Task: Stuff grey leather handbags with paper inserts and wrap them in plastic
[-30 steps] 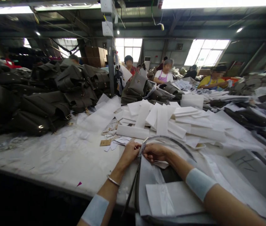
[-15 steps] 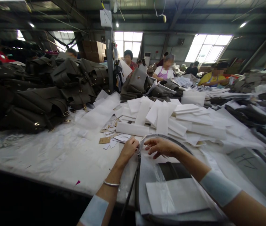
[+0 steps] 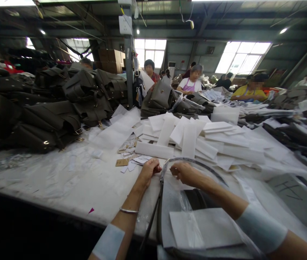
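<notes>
A long white-covered table was seen in a large workshop, with dark bags heaped along its left side, a pile of white foam strips spread across its middle, and other people seated at work far behind. At the near edge a dark bag was laid flat under clear film, with a white sheet resting on top of it. The bag's grey strap was held up at the point where the two hands met. The left hand was closed in a loose fist on the strap at its bend. The fingertips of the right hand were pinched together just beside it, though it could not be told whether the strap itself or the film around it was gripped. The close two-handed pinch was judged to steady that short stretch for fine fingerwork. One limb of the strap was run lengthwise from the near table edge straight away to the hands. From there it was arched over to the right and back down. Its bend was pointed away, toward the foam strips.
</notes>
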Demonstrator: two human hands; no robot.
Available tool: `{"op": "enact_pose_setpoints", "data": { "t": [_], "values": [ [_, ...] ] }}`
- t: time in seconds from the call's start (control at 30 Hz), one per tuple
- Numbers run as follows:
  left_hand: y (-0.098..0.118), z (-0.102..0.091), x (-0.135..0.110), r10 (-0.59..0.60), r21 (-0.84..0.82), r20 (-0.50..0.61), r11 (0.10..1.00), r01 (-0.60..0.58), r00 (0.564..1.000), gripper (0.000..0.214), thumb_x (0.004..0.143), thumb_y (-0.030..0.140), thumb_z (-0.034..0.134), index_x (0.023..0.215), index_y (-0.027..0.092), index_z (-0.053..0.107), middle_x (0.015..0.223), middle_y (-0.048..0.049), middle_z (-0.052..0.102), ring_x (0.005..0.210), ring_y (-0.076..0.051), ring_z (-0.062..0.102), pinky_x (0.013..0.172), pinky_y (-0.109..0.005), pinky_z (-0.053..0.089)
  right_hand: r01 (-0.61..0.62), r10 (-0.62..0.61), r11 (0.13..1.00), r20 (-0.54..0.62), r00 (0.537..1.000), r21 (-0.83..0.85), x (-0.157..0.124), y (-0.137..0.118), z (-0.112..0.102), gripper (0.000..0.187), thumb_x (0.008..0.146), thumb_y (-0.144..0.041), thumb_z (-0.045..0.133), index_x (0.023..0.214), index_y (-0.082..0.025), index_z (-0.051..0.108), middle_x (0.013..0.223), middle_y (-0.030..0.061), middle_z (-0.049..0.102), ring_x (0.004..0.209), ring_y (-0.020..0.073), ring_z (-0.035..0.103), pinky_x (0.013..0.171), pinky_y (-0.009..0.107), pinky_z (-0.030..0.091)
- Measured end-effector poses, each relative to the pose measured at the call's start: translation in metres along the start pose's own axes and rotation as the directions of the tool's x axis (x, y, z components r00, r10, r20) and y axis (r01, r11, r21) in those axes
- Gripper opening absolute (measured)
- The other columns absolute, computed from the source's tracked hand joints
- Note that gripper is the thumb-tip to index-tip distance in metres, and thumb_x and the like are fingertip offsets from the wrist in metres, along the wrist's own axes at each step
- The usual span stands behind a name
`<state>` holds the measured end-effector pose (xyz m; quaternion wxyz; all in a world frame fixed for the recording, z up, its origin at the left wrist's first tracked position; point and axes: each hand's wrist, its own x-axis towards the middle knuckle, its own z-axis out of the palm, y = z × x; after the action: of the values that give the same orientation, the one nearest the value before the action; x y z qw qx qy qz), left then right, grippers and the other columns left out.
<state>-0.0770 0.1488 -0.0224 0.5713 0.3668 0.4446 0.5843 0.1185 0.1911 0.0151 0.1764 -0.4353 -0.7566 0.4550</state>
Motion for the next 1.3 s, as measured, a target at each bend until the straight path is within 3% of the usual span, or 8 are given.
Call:
{"op": "enact_pose_setpoints", "data": {
  "t": [0.17,0.27,0.47,0.67,0.8,1.03,1.17,1.3],
  "values": [
    [0.006,-0.002,0.000,-0.006,-0.123,-0.007,0.992,0.005,1.000,0.038,0.063,0.050,0.074,0.070,0.017,0.059,0.061,0.0044,0.052,0.061,-0.011,0.053,0.068,-0.026,0.045,-0.137,0.134,0.990,-0.084,0.988,-0.040,0.006,-0.006,-0.009,0.004,0.068,-0.016,0.067,0.067,-0.018,0.062,0.047,-0.0030,0.059,0.042,0.0119,0.056,0.035,0.018,0.038],
    [0.009,-0.001,-0.001,-0.007,-0.155,-0.020,0.988,0.004,1.000,0.041,0.063,0.050,0.077,0.081,0.015,0.065,0.063,0.0045,0.054,0.062,-0.011,0.053,0.069,-0.025,0.045,-0.101,0.124,0.974,-0.106,0.987,0.201,0.008,-0.017,-0.008,0.016,0.068,-0.028,0.074,0.074,-0.016,0.064,0.065,0.0006,0.069,0.055,0.0126,0.063,0.041,0.018,0.046],
    [0.008,0.001,-0.002,-0.040,-0.139,-0.017,0.990,0.037,0.999,0.046,0.061,0.049,0.080,0.091,0.015,0.071,0.067,0.0035,0.056,0.060,-0.009,0.051,0.065,-0.023,0.043,-0.066,0.121,0.781,-0.047,0.992,0.621,0.018,-0.023,0.015,0.033,0.071,-0.041,0.079,0.088,-0.015,0.068,0.080,0.0033,0.072,0.058,0.0099,0.066,0.045,0.017,0.050],
    [0.004,0.000,0.000,-0.028,-0.128,-0.040,0.992,0.022,0.999,0.049,0.063,0.052,0.078,0.097,0.017,0.071,0.082,0.0001,0.063,0.062,-0.008,0.053,0.068,-0.025,0.046,-0.048,0.085,0.770,-0.028,0.996,0.637,0.035,-0.022,0.032,0.022,0.091,-0.036,0.061,0.096,-0.015,0.064,0.084,0.0048,0.072,0.063,0.0113,0.070,0.052,0.019,0.056],
    [-0.001,-0.004,0.006,0.005,-0.079,-0.093,0.997,-0.012,0.996,0.051,0.066,0.055,0.074,0.098,0.015,0.070,0.083,-0.0019,0.063,0.055,-0.006,0.049,0.059,-0.022,0.043,-0.056,0.096,0.825,-0.041,0.995,0.562,0.036,-0.021,0.034,0.021,0.095,-0.037,0.054,0.098,-0.018,0.059,0.071,-0.0010,0.069,0.045,0.0076,0.062,0.041,0.016,0.049],
    [-0.003,-0.003,0.010,0.214,0.223,-0.148,0.958,-0.179,0.965,0.042,0.079,0.053,0.060,0.088,0.014,0.072,0.082,-0.0050,0.063,0.060,-0.011,0.050,0.057,-0.024,0.042,-0.137,0.141,0.878,0.026,0.990,0.459,0.037,-0.023,0.039,0.016,0.079,-0.020,0.072,0.074,-0.014,0.058,0.047,-0.0018,0.062,0.036,0.0098,0.056,0.034,0.016,0.046],
    [0.003,0.005,-0.002,0.421,0.453,-0.099,0.826,-0.336,0.902,0.025,0.082,0.040,0.061,0.083,0.018,0.073,0.095,-0.0063,0.062,0.086,-0.018,0.057,0.074,-0.028,0.047,-0.166,0.184,0.870,0.006,0.983,0.464,0.045,-0.025,0.039,0.015,0.078,-0.015,0.070,0.073,-0.015,0.056,0.047,-0.0014,0.062,0.038,0.0115,0.058,0.036,0.018,0.049],
    [0.004,0.010,-0.015,0.520,0.582,0.055,0.677,-0.450,0.853,0.019,0.083,0.028,0.060,0.094,0.023,0.074,0.104,-0.0062,0.061,0.092,-0.018,0.059,0.082,-0.030,0.048,-0.147,0.188,0.841,-0.027,0.982,0.521,0.044,-0.022,0.036,0.016,0.076,-0.013,0.070,0.083,-0.016,0.056,0.052,-0.0040,0.064,0.043,0.0111,0.060,0.042,0.020,0.053]
  ]
}}
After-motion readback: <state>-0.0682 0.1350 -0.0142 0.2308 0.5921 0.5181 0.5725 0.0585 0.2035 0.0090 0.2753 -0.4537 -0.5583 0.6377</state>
